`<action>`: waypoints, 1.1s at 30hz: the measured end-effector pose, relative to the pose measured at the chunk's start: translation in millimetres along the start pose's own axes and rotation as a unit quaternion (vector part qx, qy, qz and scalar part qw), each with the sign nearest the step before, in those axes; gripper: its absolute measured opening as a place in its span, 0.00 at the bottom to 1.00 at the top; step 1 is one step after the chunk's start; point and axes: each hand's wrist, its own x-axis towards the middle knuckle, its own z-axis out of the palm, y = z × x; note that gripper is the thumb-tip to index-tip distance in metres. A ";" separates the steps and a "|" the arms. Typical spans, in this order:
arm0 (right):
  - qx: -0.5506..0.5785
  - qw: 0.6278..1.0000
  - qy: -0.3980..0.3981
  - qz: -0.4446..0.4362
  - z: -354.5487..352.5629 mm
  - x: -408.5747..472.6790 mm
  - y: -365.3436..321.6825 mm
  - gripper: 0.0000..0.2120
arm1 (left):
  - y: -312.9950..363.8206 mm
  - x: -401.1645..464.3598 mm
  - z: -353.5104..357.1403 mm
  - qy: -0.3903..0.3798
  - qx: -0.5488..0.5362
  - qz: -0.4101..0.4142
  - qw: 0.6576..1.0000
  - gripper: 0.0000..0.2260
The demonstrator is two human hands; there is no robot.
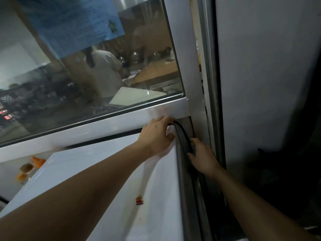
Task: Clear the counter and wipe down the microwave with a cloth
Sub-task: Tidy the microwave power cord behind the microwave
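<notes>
The white microwave (97, 171) fills the lower middle of the head view, seen from above, with a small red and yellow sticker (139, 200) on its top. My left hand (156, 136) grips its back right corner, fingers curled over the rear edge and thumb on top. A black cable (180, 131) curves from that corner down the microwave's dark grey right side (187, 188). My right hand (203, 157) reaches along that side, its fingers and thumb pinching the cable.
A window frame (86, 131) runs right behind the microwave, with a blue paper notice (78, 20) on the glass and a person (106, 70) beyond it. A white wall (260, 66) stands close on the right. Orange and brown items (33, 166) lie at the left.
</notes>
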 end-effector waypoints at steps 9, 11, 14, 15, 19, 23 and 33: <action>0.004 0.998 0.052 0.034 14.0 8.5 15.0 0.04 | -6.9 -2.6 -4.0 0.001 -0.013 -0.009 1.000 0.20; 0.002 0.997 0.063 0.046 6.9 5.6 16.2 0.06 | -7.5 -4.1 -5.4 -0.002 -0.015 -0.011 1.000 0.20; -0.007 0.995 0.081 0.059 -16.0 -0.3 13.8 0.06 | -5.5 -5.6 -8.7 -0.006 -0.022 -0.014 1.000 0.19; -0.007 0.995 0.085 0.059 -25.4 -2.0 12.2 0.06 | -4.3 -5.4 -10.2 -0.007 -0.023 -0.015 1.000 0.19; -0.031 0.994 0.098 0.033 -63.5 -10.0 0.4 0.06 | 4.9 -3.0 -17.5 -0.008 -0.026 -0.011 1.000 0.19; -0.052 0.992 0.113 0.002 -91.2 -16.0 -16.4 0.04 | 20.4 1.6 -24.4 -0.019 -0.037 0.001 0.999 0.22; -0.063 0.990 0.127 -0.009 -124.7 -17.4 -59.0 0.05 | 56.1 32.1 -17.1 0.009 -0.067 0.023 0.997 0.17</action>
